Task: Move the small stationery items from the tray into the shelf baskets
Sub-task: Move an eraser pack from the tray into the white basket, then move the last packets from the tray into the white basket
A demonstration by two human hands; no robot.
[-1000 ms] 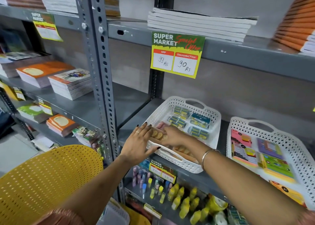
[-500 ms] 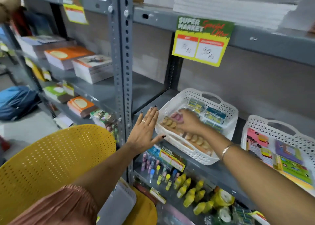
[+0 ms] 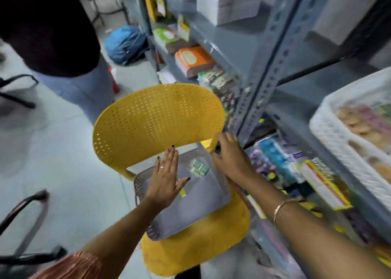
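Note:
A grey tray (image 3: 196, 206) lies on the seat of a yellow chair (image 3: 158, 118). On it sits a small packet of green-and-blue stationery items (image 3: 198, 168) and a small yellow item (image 3: 183, 192). My left hand (image 3: 167, 181) is flat and open over the tray's left side, fingers spread, holding nothing. My right hand (image 3: 231, 158) reaches down at the tray's far right corner, just right of the packet, fingers apart and empty. The white shelf basket (image 3: 330, 134) with erasers in it is at the right edge, blurred.
A grey metal shelf post (image 3: 262, 82) stands right of the chair. Lower shelves hold notebooks (image 3: 193, 59), pens and coloured packets (image 3: 279, 162). A person in dark top and jeans (image 3: 63, 52) stands at the left. A blue bag (image 3: 124, 43) lies on the floor.
My view swung down from the shelf basket to the chair. Both hands left the basket and came down over the grey tray.

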